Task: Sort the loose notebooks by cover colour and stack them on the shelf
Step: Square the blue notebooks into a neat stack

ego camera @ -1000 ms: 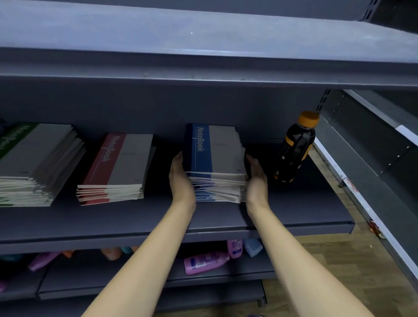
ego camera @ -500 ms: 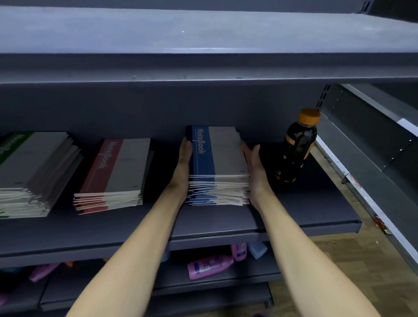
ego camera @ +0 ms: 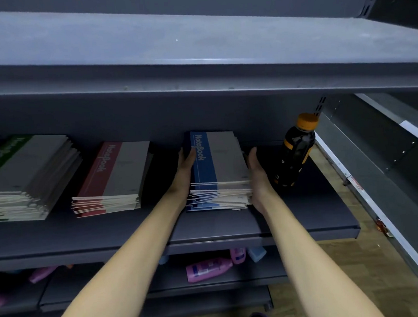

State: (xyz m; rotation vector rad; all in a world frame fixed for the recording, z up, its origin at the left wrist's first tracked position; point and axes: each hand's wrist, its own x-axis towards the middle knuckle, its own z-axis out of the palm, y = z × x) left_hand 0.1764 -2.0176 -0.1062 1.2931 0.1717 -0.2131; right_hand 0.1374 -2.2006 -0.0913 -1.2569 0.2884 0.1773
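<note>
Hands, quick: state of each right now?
Left hand: open, flat against the blue notebook stack.
Right hand: open, flat against the stack's other side.

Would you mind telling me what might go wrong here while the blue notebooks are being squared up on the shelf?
1. The right hand sits close to the upright dark bottle; a sideways nudge could topple it.
2. The blue notebook stack is fanned unevenly at its front edge, so pressing from both sides with the left hand may buckle or slide covers forward off the shelf.
</note>
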